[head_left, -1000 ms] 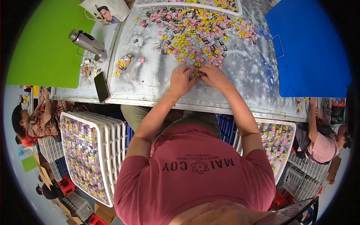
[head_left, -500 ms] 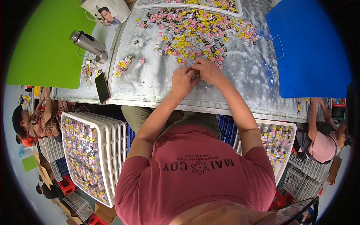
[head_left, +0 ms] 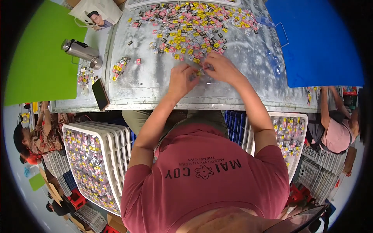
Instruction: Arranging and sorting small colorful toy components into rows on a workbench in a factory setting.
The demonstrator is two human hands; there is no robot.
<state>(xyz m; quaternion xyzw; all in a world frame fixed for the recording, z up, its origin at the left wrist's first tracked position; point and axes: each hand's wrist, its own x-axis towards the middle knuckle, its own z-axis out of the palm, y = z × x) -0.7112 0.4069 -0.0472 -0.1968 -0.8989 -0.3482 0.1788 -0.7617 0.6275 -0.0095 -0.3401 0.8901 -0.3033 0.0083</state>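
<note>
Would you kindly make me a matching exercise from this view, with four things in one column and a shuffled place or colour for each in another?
1. loose small pieces
2. phone
3. metal flask
4. panel with wire handle

A. near the front edge of the table, left of the left hand
B. plain blue
C. mixed pink, yellow, black and white
D. beside a small metal cup

Pairs: 1-C, 2-A, 3-D, 4-B

Well left of the grip lies a dark-screened phone (head_left: 100, 94); farther up that side stand a steel flask (head_left: 81, 50) and, just beside it, a metal cup (head_left: 96, 63), with a pale tote bag (head_left: 110, 11) beyond. A green board (head_left: 42, 54) spreads at far left — a blue board (head_left: 318, 44) well right of the grip.
</note>
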